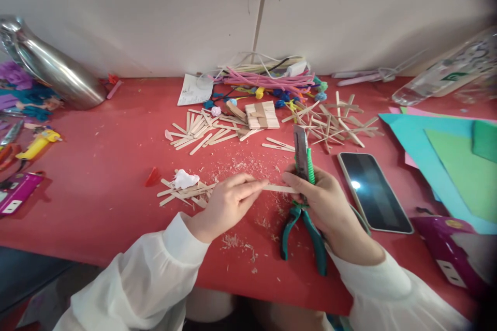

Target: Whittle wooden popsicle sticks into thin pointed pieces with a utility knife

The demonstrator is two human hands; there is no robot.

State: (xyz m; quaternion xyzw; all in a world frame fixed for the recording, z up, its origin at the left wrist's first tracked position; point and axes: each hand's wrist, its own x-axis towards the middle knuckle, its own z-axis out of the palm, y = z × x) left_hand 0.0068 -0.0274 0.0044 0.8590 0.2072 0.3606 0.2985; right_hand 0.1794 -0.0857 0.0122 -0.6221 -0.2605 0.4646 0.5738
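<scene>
A flat wooden craft stick point(278, 189) lies level between my hands. My left hand point(229, 204) pinches its left end with the fingers held together. My right hand point(326, 204) is closed around a utility knife point(301, 150) with a green ribbed grip, which points up and away from me. The thumb side of this hand is at the stick's right end. Under the right hand rests a pair of pliers point(289, 230) with teal handles, its jaws hidden. Wood shavings point(248, 166) are scattered on the red table point(124, 176) around the hands.
Loose craft sticks point(200, 126), a banded stick bundle point(253, 119) and crossed sticks point(330, 121) lie behind. White crumpled material point(185, 180) tops another pile at left. A phone point(375, 191), coloured paper point(411, 139) and a plastic bottle point(427, 80) are right; a steel flask point(66, 70) leans left.
</scene>
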